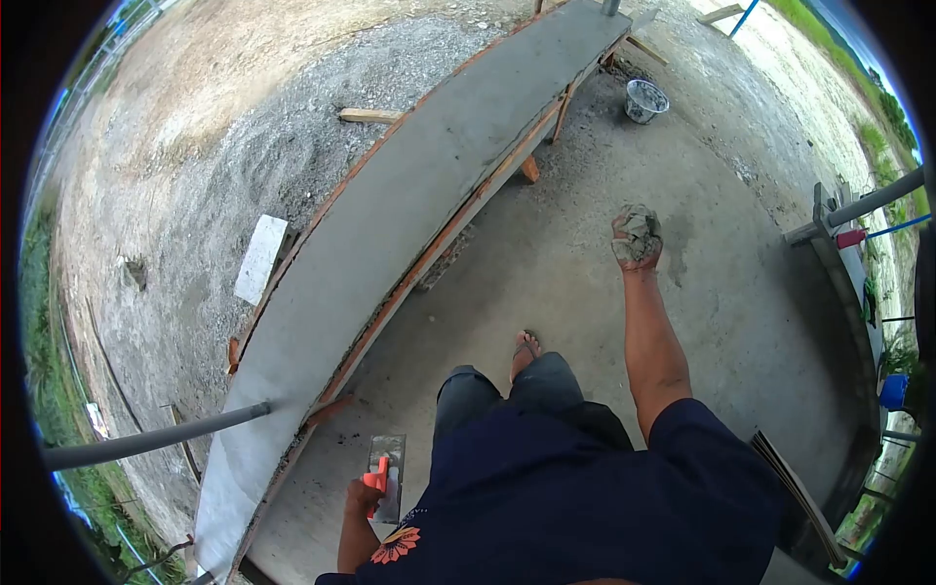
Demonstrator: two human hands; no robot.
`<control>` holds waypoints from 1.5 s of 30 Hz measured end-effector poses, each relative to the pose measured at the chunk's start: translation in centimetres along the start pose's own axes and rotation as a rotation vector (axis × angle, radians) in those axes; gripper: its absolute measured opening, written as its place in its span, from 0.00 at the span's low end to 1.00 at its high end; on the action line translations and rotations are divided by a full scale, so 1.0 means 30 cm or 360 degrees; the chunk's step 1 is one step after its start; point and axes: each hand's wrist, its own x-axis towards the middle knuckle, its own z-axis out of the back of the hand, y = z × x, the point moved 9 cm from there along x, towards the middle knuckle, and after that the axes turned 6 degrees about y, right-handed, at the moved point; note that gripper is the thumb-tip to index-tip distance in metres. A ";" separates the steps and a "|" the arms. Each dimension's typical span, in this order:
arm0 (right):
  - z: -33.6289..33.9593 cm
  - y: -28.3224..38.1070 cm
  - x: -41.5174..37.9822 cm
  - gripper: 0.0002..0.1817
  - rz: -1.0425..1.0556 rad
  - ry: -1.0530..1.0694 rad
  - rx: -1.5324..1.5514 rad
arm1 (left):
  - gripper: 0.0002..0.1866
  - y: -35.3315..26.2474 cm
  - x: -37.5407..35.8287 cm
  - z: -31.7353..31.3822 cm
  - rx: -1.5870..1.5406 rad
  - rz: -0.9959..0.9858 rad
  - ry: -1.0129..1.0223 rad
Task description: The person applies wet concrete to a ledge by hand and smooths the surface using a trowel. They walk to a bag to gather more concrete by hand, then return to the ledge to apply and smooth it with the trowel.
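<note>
My left hand point(363, 497) is closed round the orange handle of a plastering trowel point(387, 504), whose flat grey blade hangs low beside my left leg. Out in front, my right hand point(624, 255) cups a lump of wet grey mortar point(640, 230) in its palm, fingers curled round it. To my left a long slab of smooth wet concrete point(390, 195) runs from near my side to the far top, edged with wooden formwork boards. Both hands are apart from the slab.
A bucket point(646, 100) smeared with mortar stands near the slab's far end. A grey pipe point(156, 439) rises from the slab at left. Another pipe point(873, 197) is at right. A white block point(260, 258) lies on gravel. Concrete floor point(546, 273) lies underfoot.
</note>
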 end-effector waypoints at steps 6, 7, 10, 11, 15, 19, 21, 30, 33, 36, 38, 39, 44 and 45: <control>-0.100 -0.278 0.812 0.09 -0.0368 0.0275 -0.0116 | 0.18 -0.282 -0.009 -0.065 -0.0334 0.0012 0.0128; -0.038 -0.310 0.931 0.09 -0.0303 0.0076 -0.0350 | 0.18 -0.389 -0.037 -0.028 -0.0236 -0.0119 0.0096; -0.040 -0.521 1.184 0.10 -0.0355 0.0006 -0.0506 | 0.18 -0.549 0.011 0.037 -0.0207 -0.0217 0.0053; -0.034 -0.598 1.228 0.10 -0.0397 -0.0005 -0.0463 | 0.18 -0.581 0.039 0.063 -0.0219 -0.0226 0.0048; 0.003 -0.920 1.422 0.10 -0.0753 -0.0114 -0.0439 | 0.19 -0.771 0.088 0.213 -0.0404 -0.0173 -0.0003; 0.051 -1.128 1.539 0.09 -0.1057 0.0074 -0.0276 | 0.19 -0.886 0.140 0.345 -0.0857 -0.0063 -0.0038; 0.094 -1.121 1.597 0.09 -0.1057 -0.0086 -0.0452 | 0.19 -0.899 0.185 0.363 -0.0921 -0.0074 -0.0079; 0.086 -0.777 2.061 0.12 -0.0685 -0.0221 -0.0824 | 0.18 -1.099 0.128 0.348 -0.0874 0.0124 -0.0064; 0.099 -0.505 2.274 0.16 -0.0560 -0.0279 -0.1033 | 0.17 -1.257 0.055 0.355 -0.0849 0.0160 -0.0117; 0.113 -0.221 2.438 0.19 -0.0426 -0.0624 -0.1321 | 0.18 -1.470 -0.032 0.364 -0.0939 0.0088 -0.0187; 0.196 0.029 2.615 0.21 -0.0279 -0.0935 -0.1471 | 0.18 -1.588 -0.106 0.361 -0.1154 0.0158 -0.0190; 0.217 0.126 2.723 0.20 -0.0270 -0.0764 -0.1318 | 0.18 -1.663 -0.160 0.378 -0.1134 0.0149 -0.0261; 0.090 0.563 3.017 0.19 0.0031 -0.0468 -0.1233 | 0.17 -1.926 -0.269 0.375 -0.0915 0.0167 -0.0141; 0.101 0.625 3.034 0.18 0.0026 -0.0479 -0.1305 | 0.16 -1.955 -0.285 0.377 -0.0864 0.0200 -0.0130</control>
